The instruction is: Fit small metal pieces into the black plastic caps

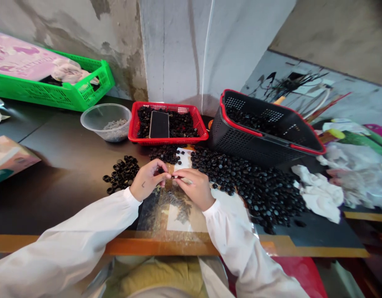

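Your two hands work close together: the left hand (150, 179) and the right hand (194, 185) both pinch, between thumb and fingers, one small dark part (172, 177). It is just above the table, its shape too small to tell. Below lies one pile of thin metal pieces (181, 209). Around you are three groups of black pieces, too many to count: one left pile (124, 171), one small group (162, 154) before the red basket (166, 141), and one large heap (259, 188) at right. I count also one phone (159, 124) on the red basket's contents, one clear bowl (105, 108), one black basket (240, 142) and one green crate (63, 96). The pink package (26, 56) bears lettering which I cannot read; your left hand has a mark like "L". The table (69, 182) is dark with a brown edge; behind it stand a stained wall (119, 25) and a pale column (178, 49).
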Available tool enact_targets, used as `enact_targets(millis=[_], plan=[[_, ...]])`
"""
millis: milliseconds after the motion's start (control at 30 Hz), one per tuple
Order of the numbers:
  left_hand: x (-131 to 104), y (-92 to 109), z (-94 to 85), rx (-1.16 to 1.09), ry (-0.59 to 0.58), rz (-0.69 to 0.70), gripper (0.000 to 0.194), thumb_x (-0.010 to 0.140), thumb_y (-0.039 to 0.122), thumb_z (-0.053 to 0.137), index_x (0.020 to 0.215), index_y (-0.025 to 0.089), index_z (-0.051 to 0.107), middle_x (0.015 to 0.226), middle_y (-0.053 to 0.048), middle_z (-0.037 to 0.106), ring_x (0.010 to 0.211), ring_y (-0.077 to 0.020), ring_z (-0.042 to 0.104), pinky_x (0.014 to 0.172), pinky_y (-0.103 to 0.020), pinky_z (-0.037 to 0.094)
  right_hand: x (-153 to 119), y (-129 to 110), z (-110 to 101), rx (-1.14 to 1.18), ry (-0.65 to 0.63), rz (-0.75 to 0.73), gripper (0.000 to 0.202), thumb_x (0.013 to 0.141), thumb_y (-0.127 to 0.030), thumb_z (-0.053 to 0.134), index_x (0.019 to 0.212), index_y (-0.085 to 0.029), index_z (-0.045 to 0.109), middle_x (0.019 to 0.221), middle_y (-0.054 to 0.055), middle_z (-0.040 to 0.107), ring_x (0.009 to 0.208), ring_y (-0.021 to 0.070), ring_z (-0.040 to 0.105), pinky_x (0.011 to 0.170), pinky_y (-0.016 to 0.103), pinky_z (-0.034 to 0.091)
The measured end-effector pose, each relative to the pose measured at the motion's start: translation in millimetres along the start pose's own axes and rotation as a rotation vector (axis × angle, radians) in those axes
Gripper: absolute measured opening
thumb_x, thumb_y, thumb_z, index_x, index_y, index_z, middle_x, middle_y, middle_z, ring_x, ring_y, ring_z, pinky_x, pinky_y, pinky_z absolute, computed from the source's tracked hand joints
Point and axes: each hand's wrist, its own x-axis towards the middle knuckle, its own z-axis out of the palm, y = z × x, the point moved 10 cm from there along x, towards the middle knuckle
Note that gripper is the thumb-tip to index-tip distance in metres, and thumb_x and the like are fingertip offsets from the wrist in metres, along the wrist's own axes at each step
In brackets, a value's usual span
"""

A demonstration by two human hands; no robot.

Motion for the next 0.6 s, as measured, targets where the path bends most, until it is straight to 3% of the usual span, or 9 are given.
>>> enact_targets(millis=[200, 333, 467, 600], plan=[[-0.9, 3.5, -4.1, 0.054, 0.028, 0.038, 0.027, 0.077, 0.034, 0.079, 0.082, 0.019, 0.057, 0.061, 0.005, 0.06, 0.047, -0.0106, 0.058, 0.047, -0.021, 0.048, -6.1, 33.5, 13.4, 0.369, -0.009, 0.399, 0.014, 0.079, -0.027, 0.079, 0.093, -0.024, 0.08, 0.091, 0.003, 0.08, 0.078, 0.0188, 0.075, 0.076, 0.029, 0.061], [-4.0, 7.9, -4.4, 0.143, 0.013, 0.106, 0.026, 0.089, 0.043, 0.067, 0.095, 0.018, 0.064, 0.065, 0.002, 0.062, 0.05, -0.0118, 0.055, 0.052, -0.023, 0.046, -8.0, 44.3, 14.4, 0.507, 0.031, 0.486, 0.017, 0.075, -0.03, 0.081, 0.091, -0.024, 0.08, 0.089, 0.002, 0.079, 0.08, 0.0184, 0.073, 0.078, 0.03, 0.06], [-9.7, 19.4, -2.2, 0.312, -0.007, 0.235, 0.035, 0.098, 0.048, 0.055, 0.115, 0.019, 0.067, 0.091, -0.005, 0.065, 0.074, -0.0163, 0.059, 0.067, -0.027, 0.048, -12.8, 56.6, 16.1, 0.65, 0.091, 0.592, 0.023, 0.072, -0.035, 0.083, 0.092, -0.023, 0.078, 0.091, 0.002, 0.077, 0.078, 0.0165, 0.071, 0.076, 0.029, 0.061], [-15.8, 26.6, 9.2, 0.288, -0.103, 0.321, 0.048, 0.102, 0.047, 0.044, 0.144, 0.023, 0.052, 0.095, -0.005, 0.058, 0.078, -0.0171, 0.055, 0.075, -0.03, 0.049, -13.4, 57.6, 12.5, 0.673, 0.143, 0.597, 0.025, 0.072, -0.036, 0.083, 0.093, -0.023, 0.077, 0.092, 0.002, 0.076, 0.076, 0.0159, 0.069, 0.072, 0.029, 0.062]])
